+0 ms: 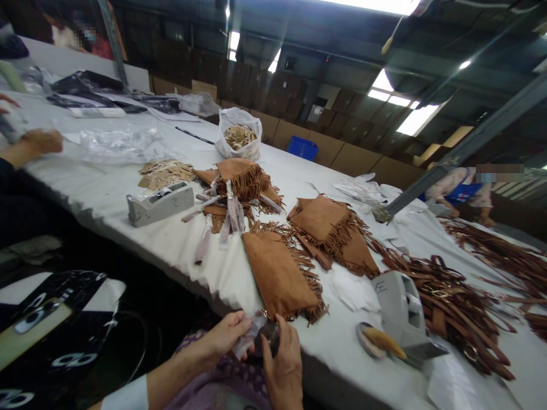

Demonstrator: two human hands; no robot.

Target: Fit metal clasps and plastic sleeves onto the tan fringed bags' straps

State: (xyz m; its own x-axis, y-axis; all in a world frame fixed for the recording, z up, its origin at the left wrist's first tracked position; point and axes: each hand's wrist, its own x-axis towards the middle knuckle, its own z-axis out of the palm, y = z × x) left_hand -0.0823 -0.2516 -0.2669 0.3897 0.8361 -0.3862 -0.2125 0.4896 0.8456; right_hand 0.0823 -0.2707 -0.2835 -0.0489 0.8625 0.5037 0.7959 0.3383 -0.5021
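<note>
my left hand [222,340] pinches a clear plastic strip [251,337] between thumb and fingers. my right hand [282,364], thumb up, is curled closed on its right end. the strip runs from near left to far right, at the near table [128,188] edge, just before the brown fringed pouch [280,274].

Looks like a factory workroom for leather goods: long white-covered table [106,193], piles of fringed suede bags [277,273], a heap of straps [453,307], tape dispensers [160,204], brown cartons [342,128] stacked along the far wall, bare steel roof [325,28] with skylights [416,117], other workers [459,191] at the same table.
</note>
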